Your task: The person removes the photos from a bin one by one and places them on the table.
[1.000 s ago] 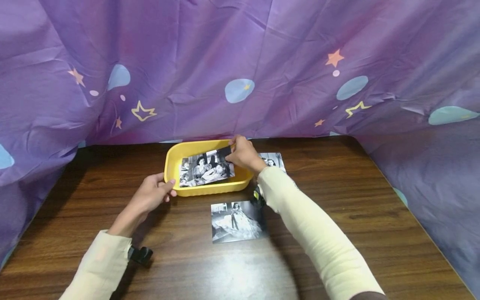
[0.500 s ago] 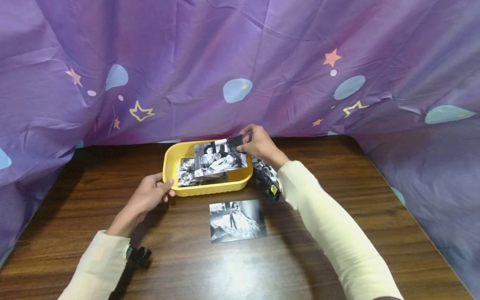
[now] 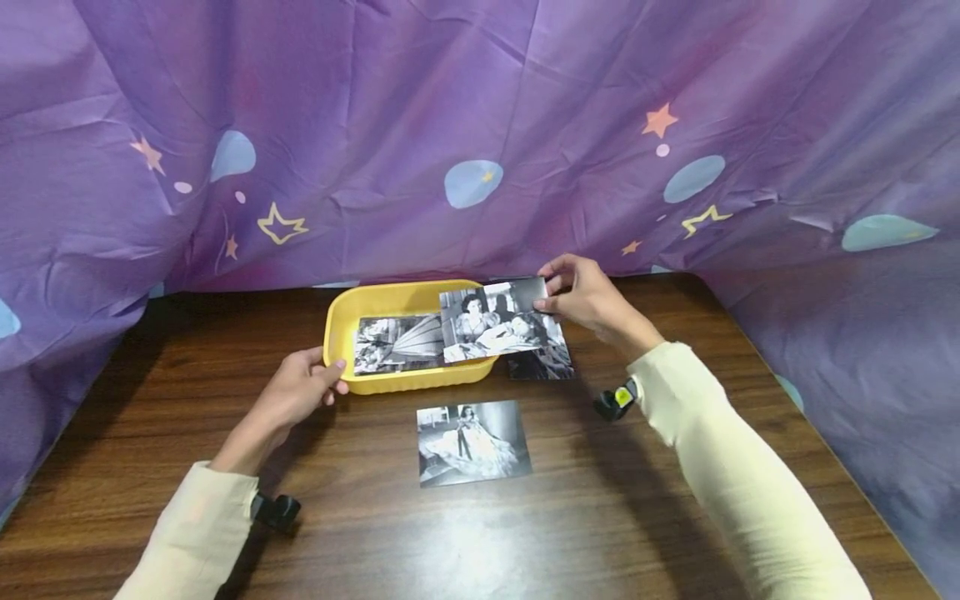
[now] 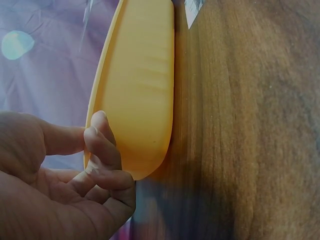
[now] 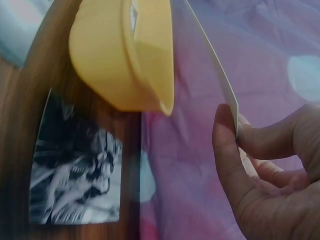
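Observation:
In the head view my left hand [image 3: 296,387] grips the near left corner of a yellow plastic tray [image 3: 420,382]; in the left wrist view the thumb and fingers pinch its rim. My right hand [image 3: 588,298] pinches a black-and-white photo [image 3: 491,325] by its right edge, raised over the tray's right end. The right wrist view shows that photo [image 5: 220,70] edge-on between thumb and fingers, above the tray. Inside the tray lie more photos [image 3: 393,343], the top one with a wide striped skirt. Another photo [image 3: 543,365] rests on the table right of the tray, partly hidden by the held one.
A black-and-white photo of a figure in a wide gown [image 3: 474,443] lies on the brown wooden table [image 3: 360,517] in front of the tray. A purple curtain [image 3: 375,150] with stars and blobs hangs along the table's back edge.
My right hand has lifted the photo out of the tray and carried it to the right, uncovering the photos beneath. The left hand stays on the tray's corner.

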`<state>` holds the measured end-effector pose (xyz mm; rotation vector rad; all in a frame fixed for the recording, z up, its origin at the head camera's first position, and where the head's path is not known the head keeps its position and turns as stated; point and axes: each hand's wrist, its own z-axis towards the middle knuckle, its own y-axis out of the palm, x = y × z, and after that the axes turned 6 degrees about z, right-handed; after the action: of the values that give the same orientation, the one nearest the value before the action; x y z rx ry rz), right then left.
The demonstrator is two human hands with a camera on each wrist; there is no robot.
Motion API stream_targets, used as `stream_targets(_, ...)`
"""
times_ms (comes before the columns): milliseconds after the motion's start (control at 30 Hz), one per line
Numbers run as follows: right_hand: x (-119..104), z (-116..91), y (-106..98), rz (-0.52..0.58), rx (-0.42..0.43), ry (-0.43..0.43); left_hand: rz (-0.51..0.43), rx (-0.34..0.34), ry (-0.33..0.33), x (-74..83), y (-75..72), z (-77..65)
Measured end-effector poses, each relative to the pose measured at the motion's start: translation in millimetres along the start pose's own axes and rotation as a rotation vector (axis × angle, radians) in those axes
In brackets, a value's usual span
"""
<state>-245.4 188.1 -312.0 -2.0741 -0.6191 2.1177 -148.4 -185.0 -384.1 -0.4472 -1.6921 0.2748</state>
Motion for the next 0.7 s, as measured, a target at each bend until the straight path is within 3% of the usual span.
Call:
stream_targets(100, 7, -10, -14, -0.035, 0.011, -0.016, 0.004, 0.001, -0.009, 0.4, -0.2, -0.1)
stream_targets(367, 27, -35, -42, 0.015, -0.015, 0.006, -0.001, -0.006, -0.026, 2.7, -0.1, -1.1)
stream_targets(700, 55, -63, -64, -0.040, -0.053, 0.058, 0.008, -0.008, -0.039, 2.1, -0.8, 1.3)
